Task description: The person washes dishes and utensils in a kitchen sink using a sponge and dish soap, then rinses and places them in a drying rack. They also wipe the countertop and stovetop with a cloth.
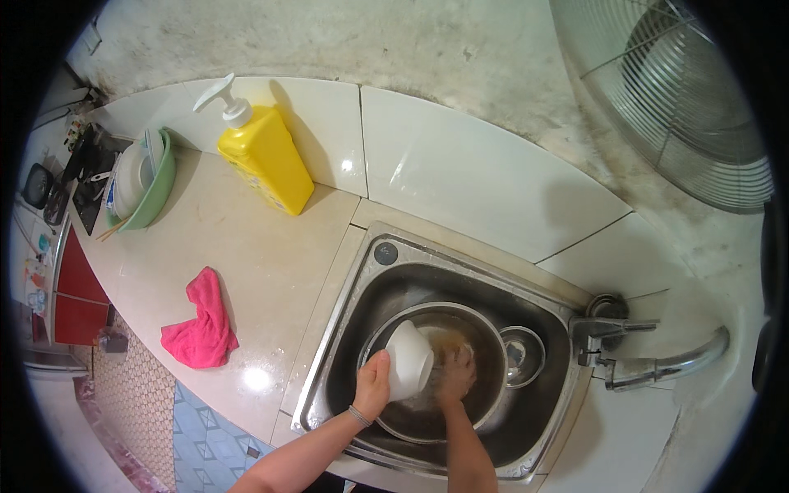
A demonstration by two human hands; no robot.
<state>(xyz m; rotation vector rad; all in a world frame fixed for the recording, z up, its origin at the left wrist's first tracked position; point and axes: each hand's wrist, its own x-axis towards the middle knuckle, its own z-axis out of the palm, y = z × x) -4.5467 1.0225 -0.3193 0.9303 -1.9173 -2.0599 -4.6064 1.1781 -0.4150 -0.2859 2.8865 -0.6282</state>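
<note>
My left hand (pixel 373 383) grips a white bowl (pixel 409 360), tilted on its side above a round metal basin (pixel 367 351). Cloudy, brownish water fills part of that basin, which stands inside a stainless steel sink (pixel 345 320). My right hand (pixel 457 374) is down in the water beside the bowl; its fingers are blurred, and whether they hold anything is hard to see. Right of the basin, a small round metal strainer (pixel 535 356) sits at the sink's drain.
A chrome faucet (pixel 666 368) is turned away over the right rim. On the counter (pixel 259 259) lie a pink cloth (pixel 203 326), a yellow pump bottle (pixel 271 163) and a green basin (pixel 161 191) of dishes with chopsticks. A fan (pixel 690 105) stands at upper right.
</note>
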